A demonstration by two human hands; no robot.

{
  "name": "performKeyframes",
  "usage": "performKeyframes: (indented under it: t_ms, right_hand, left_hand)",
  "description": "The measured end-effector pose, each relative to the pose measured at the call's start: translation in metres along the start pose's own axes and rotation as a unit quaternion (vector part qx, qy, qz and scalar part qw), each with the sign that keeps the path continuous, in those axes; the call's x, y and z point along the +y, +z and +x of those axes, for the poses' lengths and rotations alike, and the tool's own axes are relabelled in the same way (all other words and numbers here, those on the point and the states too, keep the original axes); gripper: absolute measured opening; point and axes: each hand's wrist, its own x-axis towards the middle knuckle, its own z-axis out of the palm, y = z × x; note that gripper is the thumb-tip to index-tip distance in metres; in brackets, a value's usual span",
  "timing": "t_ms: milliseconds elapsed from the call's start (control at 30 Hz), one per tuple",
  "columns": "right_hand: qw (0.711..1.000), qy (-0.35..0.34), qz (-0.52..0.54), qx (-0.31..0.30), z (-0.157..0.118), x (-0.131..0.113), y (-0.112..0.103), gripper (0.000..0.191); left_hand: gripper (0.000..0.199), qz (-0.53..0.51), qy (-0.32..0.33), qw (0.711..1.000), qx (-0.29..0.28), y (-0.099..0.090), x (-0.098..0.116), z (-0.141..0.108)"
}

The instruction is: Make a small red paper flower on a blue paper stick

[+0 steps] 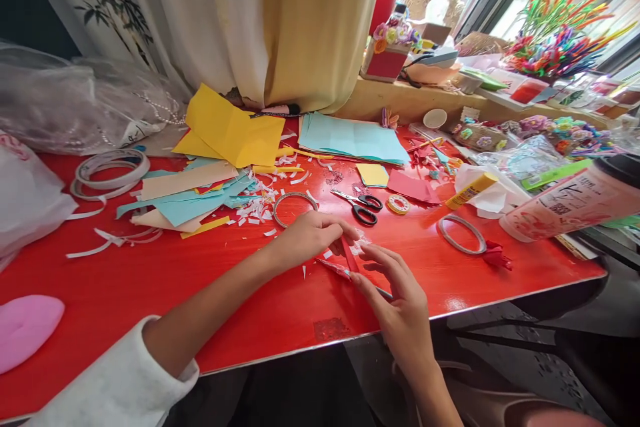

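Over the red table, my left hand [320, 237] is closed, its fingers pinching the upper end of a narrow folded red paper strip [349, 255]. My right hand [397, 287] faces it with fingers curved and apart. Its thumb tip is at the strip's lower end. A slim red-and-white stick-like piece [334, 268] lies beneath the strip, partly covered by my right hand. Just beyond my hands are black-handled scissors [361, 203], a small yellow-and-white tape roll [399, 205] and a larger tape ring [295, 195], partly behind my left hand.
Yellow paper [235, 123], light blue sheets [353, 137] and paper scraps [195, 190] lie toward the back. At right are a glue stick [471, 191], another tape ring [461, 235] and a large cup [575, 200] lying tilted. Tape rolls [113, 170] and plastic bags [75, 107] are left.
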Motion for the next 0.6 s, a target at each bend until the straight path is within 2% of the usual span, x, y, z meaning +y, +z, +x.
performKeyframes:
  t_ms: [67,133,233,267,400,533,600]
  right_hand:
    - [1.0,-0.009,-0.025,0.007,0.0,-0.001,0.003,0.029]
    - [0.999,-0.014,-0.03,0.012,0.001,-0.002,0.003,0.022]
    - [1.0,-0.011,-0.018,-0.004,0.003,0.0,-0.004,0.019]
    - [1.0,-0.011,-0.021,-0.01,0.004,0.001,-0.007,0.018]
    - [0.998,-0.023,-0.062,-0.012,0.004,0.005,-0.014,0.018]
    - [0.991,-0.067,-0.116,-0.017,0.004,0.006,-0.014,0.026]
    - [0.987,-0.065,-0.144,-0.019,0.006,0.007,-0.016,0.036]
  left_hand:
    - [0.027,-0.008,-0.008,1.0,0.004,0.0,0.0,0.0]
    - [0.027,-0.025,-0.017,0.999,-0.015,-0.004,0.002,-0.001]
    - [0.032,-0.076,-0.024,0.99,-0.113,-0.015,0.007,-0.003]
    - [0.034,-0.078,-0.02,0.988,-0.13,-0.018,0.009,-0.003]
    - [0.03,0.07,0.003,0.996,-0.057,-0.018,0.013,-0.007]
    - [0.021,0.143,-0.008,0.987,-0.076,-0.012,0.01,-0.007]
    - [0.019,0.144,-0.01,0.989,-0.044,-0.015,0.008,-0.005]
